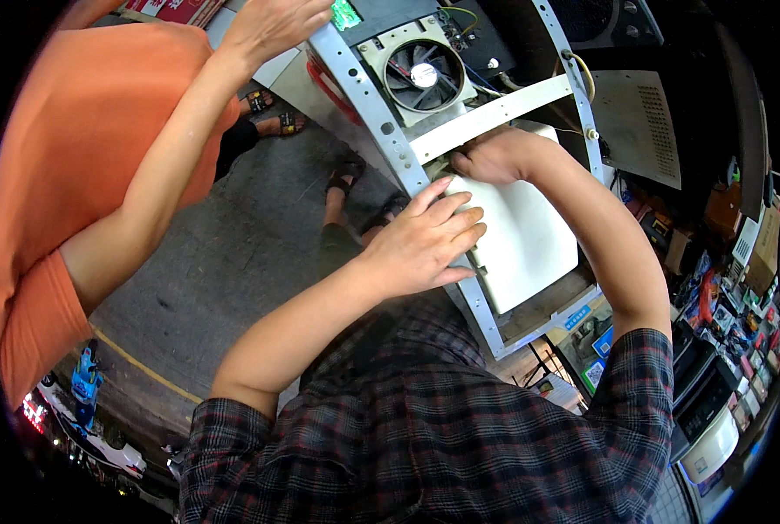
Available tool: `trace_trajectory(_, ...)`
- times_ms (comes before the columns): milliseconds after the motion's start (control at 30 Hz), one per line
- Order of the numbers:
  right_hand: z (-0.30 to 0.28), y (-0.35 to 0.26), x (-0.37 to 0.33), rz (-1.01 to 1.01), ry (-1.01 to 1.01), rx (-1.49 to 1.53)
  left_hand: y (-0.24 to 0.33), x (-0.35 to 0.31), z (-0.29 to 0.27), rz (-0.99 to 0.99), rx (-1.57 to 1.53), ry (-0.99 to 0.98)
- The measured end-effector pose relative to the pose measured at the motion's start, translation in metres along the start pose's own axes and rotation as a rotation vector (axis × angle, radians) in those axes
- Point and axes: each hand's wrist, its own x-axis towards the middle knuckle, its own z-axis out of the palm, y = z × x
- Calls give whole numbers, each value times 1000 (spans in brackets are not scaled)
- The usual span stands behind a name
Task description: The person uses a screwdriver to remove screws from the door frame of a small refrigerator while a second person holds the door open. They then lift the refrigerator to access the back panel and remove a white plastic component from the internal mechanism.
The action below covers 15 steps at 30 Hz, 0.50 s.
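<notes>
An opened appliance with a grey metal frame [475, 306] stands in front of me, and a white plastic box [529, 240] sits inside it. My left hand [426, 240] lies across the box's left edge and the frame rail, fingers spread. My right hand [499, 157] reaches in at the box's far end, just below a white crossbar [494, 116]. Its fingers are curled, with their tips partly hidden; whatever they hold does not show. Beyond the crossbar is a black cooling fan [423, 76] in a pale square housing.
On the left, a person in an orange shirt [110, 131] rests a hand [276, 26] on the frame's far corner. Thin wires [486, 86] run beside the fan. A perforated panel [630, 122] stands at the right, with shelves of mixed goods [739, 323] nearer me.
</notes>
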Motion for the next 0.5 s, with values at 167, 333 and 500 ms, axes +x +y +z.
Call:
trace_trajectory(167, -1, 1, 11, -2, -17, 91, 1, 3, -1, -10, 33, -26)
trace_trajectory(333, -18, -5, -4, -57, -32, 9, 1, 2, 1, -20, 46, -39)
trace_trajectory(500, -11, -2, 3, -98, -87, -6, -1, 3, -6, -2, 11, -83)
